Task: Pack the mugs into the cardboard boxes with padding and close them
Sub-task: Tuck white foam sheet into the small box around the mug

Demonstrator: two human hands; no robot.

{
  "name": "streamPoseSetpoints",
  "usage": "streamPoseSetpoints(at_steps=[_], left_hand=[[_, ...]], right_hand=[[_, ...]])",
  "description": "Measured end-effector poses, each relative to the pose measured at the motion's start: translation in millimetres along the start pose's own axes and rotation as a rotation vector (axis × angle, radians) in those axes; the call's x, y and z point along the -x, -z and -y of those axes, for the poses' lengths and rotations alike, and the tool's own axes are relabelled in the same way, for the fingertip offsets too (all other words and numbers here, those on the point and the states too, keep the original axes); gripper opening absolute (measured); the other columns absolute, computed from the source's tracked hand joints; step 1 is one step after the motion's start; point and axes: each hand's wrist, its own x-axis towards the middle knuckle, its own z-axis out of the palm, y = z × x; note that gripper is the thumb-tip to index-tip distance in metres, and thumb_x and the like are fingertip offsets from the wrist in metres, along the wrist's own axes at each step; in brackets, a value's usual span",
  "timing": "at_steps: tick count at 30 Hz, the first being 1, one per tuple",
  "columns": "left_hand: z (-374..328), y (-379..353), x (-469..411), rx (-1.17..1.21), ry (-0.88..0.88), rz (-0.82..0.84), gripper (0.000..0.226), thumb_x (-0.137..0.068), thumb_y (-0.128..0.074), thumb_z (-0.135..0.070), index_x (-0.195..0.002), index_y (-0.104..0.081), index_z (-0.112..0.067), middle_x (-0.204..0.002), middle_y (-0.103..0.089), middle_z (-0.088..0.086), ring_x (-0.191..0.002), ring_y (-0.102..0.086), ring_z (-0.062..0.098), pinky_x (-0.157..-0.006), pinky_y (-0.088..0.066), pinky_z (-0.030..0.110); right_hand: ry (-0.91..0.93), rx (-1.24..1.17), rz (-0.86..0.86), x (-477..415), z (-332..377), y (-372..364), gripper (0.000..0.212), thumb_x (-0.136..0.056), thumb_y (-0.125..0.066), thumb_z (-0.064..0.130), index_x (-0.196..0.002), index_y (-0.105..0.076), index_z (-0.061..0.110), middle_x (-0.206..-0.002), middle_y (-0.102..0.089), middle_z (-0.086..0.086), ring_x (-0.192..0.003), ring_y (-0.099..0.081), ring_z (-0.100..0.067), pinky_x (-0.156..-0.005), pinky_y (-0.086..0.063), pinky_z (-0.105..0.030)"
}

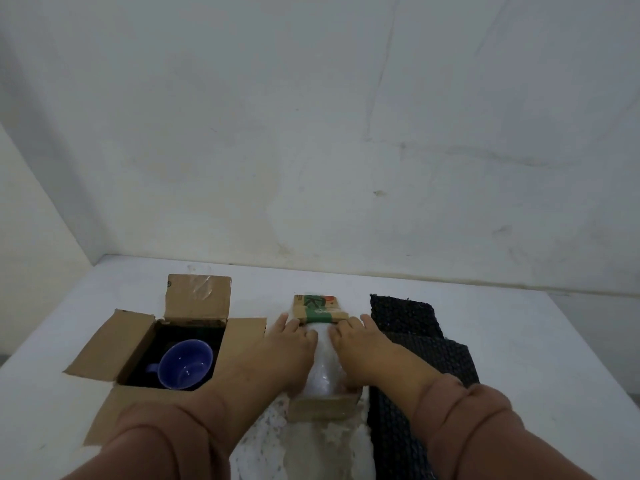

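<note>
White speckled foam sheet [259, 445] lies on the near side of the small brown cardboard box [322, 408]. Left hand [294, 341] and right hand [360, 342], side by side with fingers flat, press white plastic padding [323, 368] into that box; any mug beneath is hidden. Risk: bulging padding may block the green-taped far flap [320, 311]. Left of that box, the blue ceramic mug [185, 363] sits uncovered in a large open carton [135, 337]; closed unpadded, it may chip.
</note>
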Motion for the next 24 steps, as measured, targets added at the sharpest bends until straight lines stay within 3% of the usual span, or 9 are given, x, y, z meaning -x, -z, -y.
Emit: streamPoseSetpoints(at_steps=[3,7,13,16,18,21,24], left_hand=[[-4,0,0,-0.005,0.002,0.032,0.090,-0.083,-0.063,-0.024,-0.150,-0.006,-0.008,-0.154,-0.026,0.018,-0.144,-0.014,0.034,-0.119,0.003,0.047],[0,8,1,0.019,-0.005,0.110,0.096,-0.080,-0.069,-0.028,-0.151,-0.006,-0.009,-0.156,-0.017,0.017,-0.146,-0.009,0.031,-0.118,0.006,0.049],[-2,0,0,0.004,-0.001,0.048,0.092,-0.081,-0.066,-0.027,-0.150,-0.008,-0.009,-0.154,-0.024,0.015,-0.144,-0.016,0.031,-0.117,0.008,0.050],[1,1,5,0.053,-0.018,0.083,0.091,-0.085,-0.060,-0.033,-0.151,-0.002,-0.011,-0.159,-0.011,0.013,-0.147,-0.004,0.029,-0.116,0.010,0.051],[1,3,7,0.130,-0.024,0.125,0.086,-0.091,-0.050,-0.039,-0.152,0.005,-0.014,-0.161,0.007,0.010,-0.148,0.010,0.025,-0.117,0.014,0.050],[-3,-4,11,0.150,-0.025,0.102,0.073,-0.098,-0.026,-0.049,-0.150,0.012,-0.015,-0.160,0.017,0.008,-0.147,0.017,0.022,-0.115,0.017,0.049],[-4,-19,10,0.041,-0.005,0.079,0.072,-0.098,-0.017,-0.055,-0.150,0.013,-0.014,-0.160,0.016,0.007,-0.147,0.016,0.023,-0.112,0.018,0.052]], right_hand=[[0.021,-0.027,-0.010,-1,1,-2,0.080,-0.080,-0.064,0.034,-0.141,-0.023,0.004,-0.140,-0.036,-0.017,-0.128,-0.032,-0.031,-0.111,-0.019,-0.044],[0.063,-0.075,0.152,2,-7,6,0.101,-0.078,-0.071,0.032,-0.148,-0.003,0.007,-0.155,-0.010,-0.014,-0.143,-0.013,-0.029,-0.117,-0.006,-0.047],[0.045,-0.149,0.160,1,2,1,0.094,-0.084,-0.064,0.025,-0.148,0.002,0.008,-0.157,-0.003,-0.014,-0.145,-0.008,-0.029,-0.118,-0.004,-0.046],[0.034,-0.292,0.212,7,-10,6,0.090,-0.087,-0.058,0.029,-0.149,0.004,0.010,-0.159,0.005,-0.008,-0.146,-0.003,-0.023,-0.118,0.001,-0.045],[0.011,-0.370,0.185,10,-11,6,0.080,-0.092,-0.047,0.034,-0.149,0.004,0.011,-0.159,0.009,-0.009,-0.147,0.003,-0.021,-0.118,0.005,-0.043],[-0.019,-0.345,0.112,11,4,-5,0.081,-0.092,-0.020,0.062,-0.149,0.006,0.011,-0.158,0.014,-0.011,-0.146,0.010,-0.023,-0.116,0.009,-0.046],[-0.024,-0.291,0.063,11,16,-23,0.117,-0.051,0.022,0.076,-0.148,0.009,0.013,-0.157,0.016,-0.011,-0.145,0.014,-0.024,-0.114,0.013,-0.049]])
